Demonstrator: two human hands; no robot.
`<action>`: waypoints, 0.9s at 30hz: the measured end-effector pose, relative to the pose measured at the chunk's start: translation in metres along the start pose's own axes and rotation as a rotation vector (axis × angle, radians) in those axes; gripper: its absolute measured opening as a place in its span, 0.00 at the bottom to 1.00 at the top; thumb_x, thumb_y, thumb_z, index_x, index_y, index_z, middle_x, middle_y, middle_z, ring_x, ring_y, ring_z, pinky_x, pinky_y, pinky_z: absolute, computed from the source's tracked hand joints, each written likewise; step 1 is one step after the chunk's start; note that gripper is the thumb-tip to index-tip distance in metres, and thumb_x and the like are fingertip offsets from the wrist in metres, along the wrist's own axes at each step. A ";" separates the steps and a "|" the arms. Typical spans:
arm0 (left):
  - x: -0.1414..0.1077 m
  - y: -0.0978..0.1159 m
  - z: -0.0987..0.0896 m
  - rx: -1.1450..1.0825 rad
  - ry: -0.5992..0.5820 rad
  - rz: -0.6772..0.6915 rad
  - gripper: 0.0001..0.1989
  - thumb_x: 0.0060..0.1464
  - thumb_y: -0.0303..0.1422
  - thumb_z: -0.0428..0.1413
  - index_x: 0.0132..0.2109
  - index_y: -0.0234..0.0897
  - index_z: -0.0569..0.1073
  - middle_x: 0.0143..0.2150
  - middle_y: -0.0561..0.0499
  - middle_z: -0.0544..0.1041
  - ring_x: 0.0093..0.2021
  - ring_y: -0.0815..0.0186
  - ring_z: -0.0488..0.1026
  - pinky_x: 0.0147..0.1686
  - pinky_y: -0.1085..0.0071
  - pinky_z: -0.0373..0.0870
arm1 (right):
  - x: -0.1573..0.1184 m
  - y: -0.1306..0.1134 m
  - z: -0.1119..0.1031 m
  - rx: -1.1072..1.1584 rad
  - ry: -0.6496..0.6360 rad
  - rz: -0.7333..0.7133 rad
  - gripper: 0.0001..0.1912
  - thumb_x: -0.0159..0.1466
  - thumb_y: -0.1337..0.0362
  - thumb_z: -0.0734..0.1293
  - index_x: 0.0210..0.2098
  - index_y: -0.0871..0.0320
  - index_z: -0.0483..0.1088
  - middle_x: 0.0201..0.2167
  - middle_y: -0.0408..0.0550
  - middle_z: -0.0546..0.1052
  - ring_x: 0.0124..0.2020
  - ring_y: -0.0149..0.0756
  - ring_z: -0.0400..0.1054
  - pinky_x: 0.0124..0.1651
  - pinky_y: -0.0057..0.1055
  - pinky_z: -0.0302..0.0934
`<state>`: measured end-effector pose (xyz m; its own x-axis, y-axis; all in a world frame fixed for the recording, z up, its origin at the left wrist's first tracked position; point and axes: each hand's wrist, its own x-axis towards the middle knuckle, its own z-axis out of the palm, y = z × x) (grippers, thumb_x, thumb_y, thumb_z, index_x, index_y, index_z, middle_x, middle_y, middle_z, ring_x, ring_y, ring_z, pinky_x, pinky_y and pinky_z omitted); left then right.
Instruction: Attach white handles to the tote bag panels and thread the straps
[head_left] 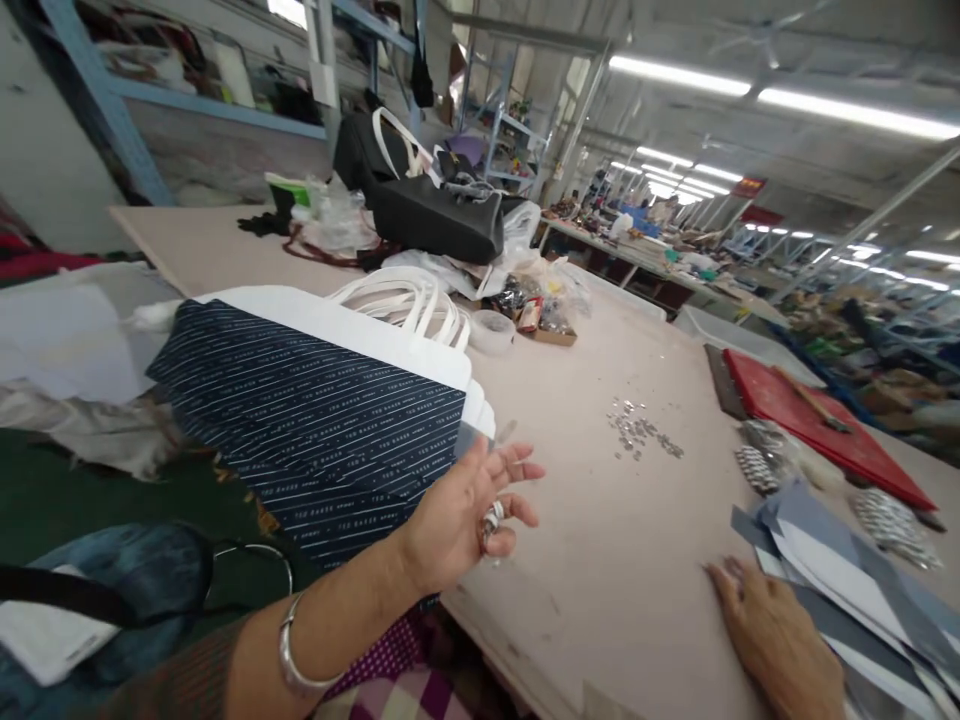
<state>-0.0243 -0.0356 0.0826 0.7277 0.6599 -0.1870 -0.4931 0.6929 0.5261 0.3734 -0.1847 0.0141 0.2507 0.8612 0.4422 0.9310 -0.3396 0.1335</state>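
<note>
My left hand [465, 515] is palm up above the table's near edge, the upper fingers loosely extended. Its lower fingers curl around small silver metal pieces [492, 522]; their exact kind is too small to make out. Beside that hand lies dark navy fabric [322, 420] with white diagonal lines and lettering, over a stack of white panels [480, 400] with rounded corners. My right hand [780, 635] rests on the table with nothing visible in it, next to grey and white sheets [832, 560]. Small shiny metal pieces [637, 428] are scattered at mid-table.
White strap loops [420, 300] and a tape roll [491, 332] sit behind the panels. Farther back are a black bag [442, 220] and plastic packets. On the right, a hammer [814, 400] lies on a red slab [825, 425] near bagged metal parts [892, 520]. A stool [135, 590] stands lower left.
</note>
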 end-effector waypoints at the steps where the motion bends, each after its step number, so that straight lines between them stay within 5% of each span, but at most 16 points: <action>1: 0.000 0.003 -0.002 -0.036 0.011 0.009 0.28 0.66 0.52 0.40 0.54 0.36 0.71 0.57 0.39 0.68 0.31 0.71 0.72 0.16 0.81 0.54 | 0.004 -0.005 0.004 0.013 -0.005 0.011 0.18 0.63 0.56 0.57 0.38 0.58 0.76 0.39 0.62 0.79 0.36 0.54 0.74 0.39 0.48 0.67; 5: 0.005 0.007 -0.009 -0.127 0.053 0.043 0.28 0.67 0.51 0.39 0.54 0.34 0.71 0.56 0.39 0.69 0.30 0.70 0.74 0.16 0.82 0.55 | 0.021 -0.063 -0.013 0.261 -0.030 0.158 0.24 0.62 0.49 0.59 0.44 0.61 0.75 0.37 0.62 0.80 0.35 0.53 0.75 0.40 0.49 0.69; 10: 0.012 0.005 -0.013 -0.209 0.085 0.133 0.26 0.68 0.48 0.40 0.54 0.33 0.71 0.53 0.39 0.71 0.31 0.69 0.75 0.16 0.81 0.59 | 0.017 -0.208 -0.061 0.995 -0.276 0.099 0.14 0.62 0.53 0.67 0.42 0.55 0.76 0.39 0.49 0.81 0.39 0.40 0.76 0.44 0.34 0.70; 13: 0.013 0.006 -0.015 -0.251 0.090 0.199 0.24 0.68 0.46 0.41 0.53 0.32 0.71 0.52 0.39 0.72 0.31 0.68 0.76 0.18 0.80 0.62 | 0.010 -0.270 -0.073 1.213 -0.302 0.053 0.10 0.63 0.60 0.67 0.43 0.54 0.75 0.39 0.47 0.81 0.40 0.36 0.76 0.45 0.31 0.70; 16: 0.013 0.007 -0.017 -0.270 0.111 0.265 0.22 0.68 0.44 0.42 0.51 0.32 0.72 0.51 0.39 0.73 0.30 0.70 0.74 0.18 0.80 0.62 | 0.009 -0.295 -0.073 1.344 -0.268 0.137 0.08 0.63 0.63 0.67 0.42 0.55 0.75 0.39 0.47 0.81 0.41 0.35 0.76 0.45 0.29 0.70; 27: 0.017 0.004 -0.026 -0.244 0.208 0.383 0.20 0.63 0.44 0.52 0.49 0.31 0.74 0.47 0.40 0.75 0.23 0.76 0.66 0.18 0.81 0.57 | 0.019 -0.322 -0.071 1.449 -0.268 0.358 0.07 0.58 0.61 0.71 0.34 0.57 0.76 0.34 0.48 0.81 0.35 0.39 0.76 0.40 0.33 0.72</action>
<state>-0.0259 -0.0140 0.0602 0.3742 0.9071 -0.1929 -0.8216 0.4207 0.3847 0.0592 -0.0859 0.0428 0.4044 0.9119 0.0703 0.2210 -0.0229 -0.9750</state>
